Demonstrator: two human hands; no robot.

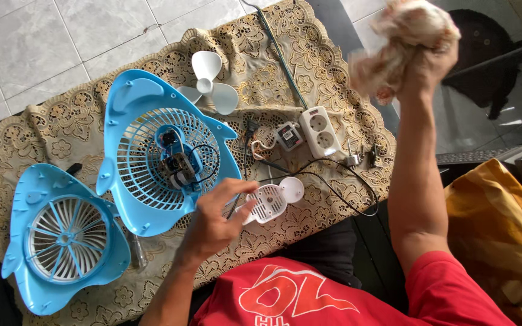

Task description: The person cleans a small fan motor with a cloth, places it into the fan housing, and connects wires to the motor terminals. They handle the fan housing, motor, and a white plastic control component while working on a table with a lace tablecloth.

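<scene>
So the table (333, 108) has a lacy beige cloth over it and a small blue fan lying in pieces on top, and I'd call this the cleaning part of a strip-down. The rear fan housing (152, 151), blue with a white grille and the bare motor (179, 171) sitting in its middle, is the landmark here. Just left of it and a bit lower lies the front fan cover (61, 238), also blue with white slats. Above the housing, toward the far edge, is the white three-blade propeller (208, 84). Off to its right are a white power strip (319, 131) and some black cable (345, 199). Right at the housing's lower right edge, the left hand (212, 223) pinches a small white vented cover (271, 199) between thumb and fingers, held low over the cloth. The right hand (427, 57) is up high, well off to the right, clenched around a crumpled rag (403, 39). My guess is the rag needs to come down onto that little cover, with the left hand holding it steady for wiping.
</scene>
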